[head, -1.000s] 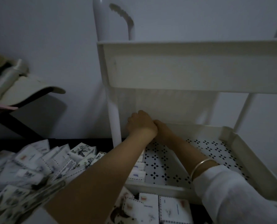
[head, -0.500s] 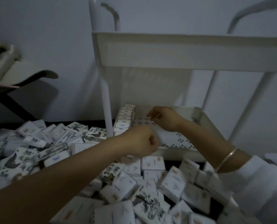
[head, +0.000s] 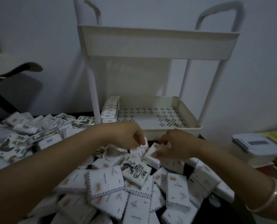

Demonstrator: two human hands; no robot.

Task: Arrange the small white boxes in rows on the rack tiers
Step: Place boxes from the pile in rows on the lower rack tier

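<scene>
A white two-tier rack (head: pixel 158 46) stands against the wall. Along the left side of its lower tier (head: pixel 171 129) runs one row of small white boxes (head: pixel 110 109) on edge. In front of the rack lies a big loose pile of small white boxes (head: pixel 107 183). My left hand (head: pixel 126 136) hovers over the pile just before the tier's front rim, fingers curled on a white box (head: pixel 145 141). My right hand (head: pixel 176 145), beside it, has fingers curled round another white box (head: pixel 152 155) on the pile's top. Both hands are motion-blurred.
More boxes (head: pixel 21 135) spread over the dark surface at the left. A chair seat (head: pixel 16 70) is at the far left. A lidded plastic container (head: pixel 257 146) sits on stacked items at the right. The upper tier's inside is hidden.
Both hands have drawn back out of the lower tier's left rear corner and come down onto the pile in front. The view has pulled back and tilted down.
</scene>
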